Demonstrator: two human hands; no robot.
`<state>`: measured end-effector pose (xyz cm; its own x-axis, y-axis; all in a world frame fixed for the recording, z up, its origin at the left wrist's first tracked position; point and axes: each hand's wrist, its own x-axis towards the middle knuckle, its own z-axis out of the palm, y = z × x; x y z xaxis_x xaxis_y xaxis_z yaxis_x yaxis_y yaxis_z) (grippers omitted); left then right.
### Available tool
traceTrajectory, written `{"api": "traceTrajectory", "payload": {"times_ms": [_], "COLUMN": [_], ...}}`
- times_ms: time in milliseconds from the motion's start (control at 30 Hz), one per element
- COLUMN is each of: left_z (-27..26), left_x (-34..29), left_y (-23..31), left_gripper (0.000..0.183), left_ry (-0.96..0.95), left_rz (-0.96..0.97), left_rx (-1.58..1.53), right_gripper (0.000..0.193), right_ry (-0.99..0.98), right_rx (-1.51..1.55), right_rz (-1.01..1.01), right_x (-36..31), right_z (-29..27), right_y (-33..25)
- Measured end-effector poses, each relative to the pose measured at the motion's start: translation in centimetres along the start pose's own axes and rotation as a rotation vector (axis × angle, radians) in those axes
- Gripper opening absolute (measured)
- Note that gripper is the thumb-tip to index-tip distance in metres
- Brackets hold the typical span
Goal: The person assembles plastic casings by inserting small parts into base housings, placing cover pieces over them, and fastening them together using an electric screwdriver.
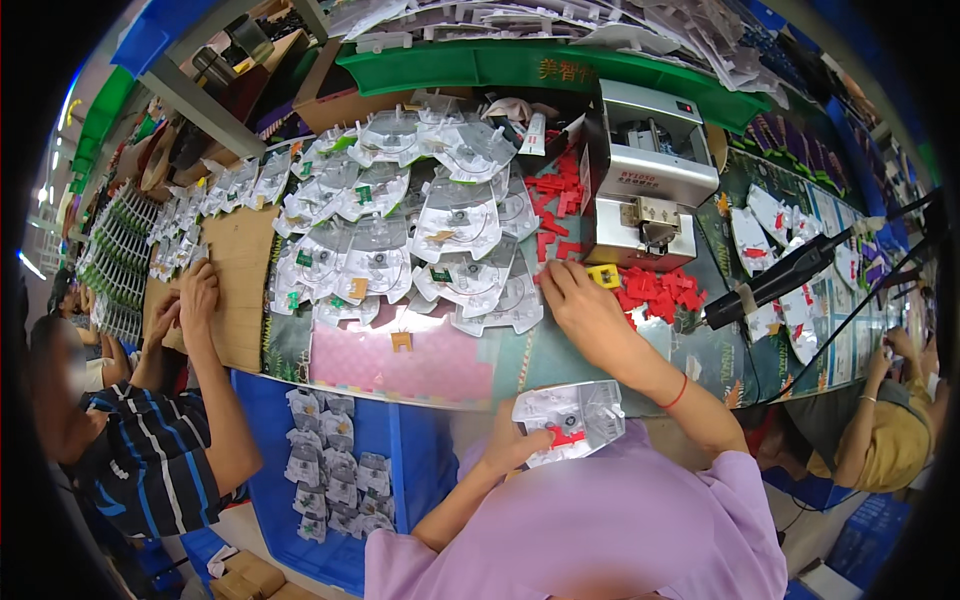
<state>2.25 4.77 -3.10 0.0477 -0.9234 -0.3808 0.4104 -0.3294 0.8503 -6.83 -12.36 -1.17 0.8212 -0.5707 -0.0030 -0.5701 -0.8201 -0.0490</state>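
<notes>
My left hand [508, 443] holds a clear and white plastic housing [590, 405] in front of my body. Its thumb presses by a red plastic piece [566, 437] lying on the housing. Over the table, my right hand [590, 312] reaches to the near end of a strip of loose red pieces [556, 195]. Its fingers are bent down and drawn together, with a bit of red showing at the tips; the palm side is hidden. Close beside that hand lie a yellow block [603, 276] and a heap of red pieces [660, 292].
Rows of similar housings [375, 262] cover the table's left. A silver machine [650, 150] stands behind the heap; a black electric screwdriver [775, 285] hangs at right. A blue bin [265, 450] holds more housings. Co-workers sit on the left [150, 440] and right [890, 440].
</notes>
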Motion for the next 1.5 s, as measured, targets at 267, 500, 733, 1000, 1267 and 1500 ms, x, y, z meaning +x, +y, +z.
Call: {"api": "traceTrajectory", "payload": {"times_ms": [267,500,733,1000,1267,1500], "left_z": [-0.2,0.1,-0.2,-0.7,1.1,1.7], "left_x": [0.2,0.3,0.3,1.9,3.1,3.0], "left_y": [0.4,0.7,0.4,2.9,6.3,6.1], "left_gripper": [0.037,0.034,0.035,0.047,0.045,0.040], "left_ry": [-0.055,-0.068,-0.105,-0.092,-0.335,-0.373], "left_rz": [-0.047,-0.092,-0.108,-0.221,-0.285,-0.227], "left_rx": [0.021,0.037,0.035,-0.130,-0.091,-0.035], "right_gripper": [0.033,0.015,0.003,0.019,0.015,0.015], "right_ry": [0.252,0.326,0.337,0.482,0.276,0.208], "right_rx": [0.620,0.584,0.217,0.711,0.713,0.700], "right_rz": [-0.015,-0.004,-0.022,-0.163,-0.517,-0.576], "right_x": [-4.8,-4.2,-2.7,-4.0,-5.0,-4.6], "right_z": [-1.0,-0.6,0.4,-6.1,-7.3,-7.4], "right_y": [2.6,3.4,3.0,2.4,1.5,1.1]}}
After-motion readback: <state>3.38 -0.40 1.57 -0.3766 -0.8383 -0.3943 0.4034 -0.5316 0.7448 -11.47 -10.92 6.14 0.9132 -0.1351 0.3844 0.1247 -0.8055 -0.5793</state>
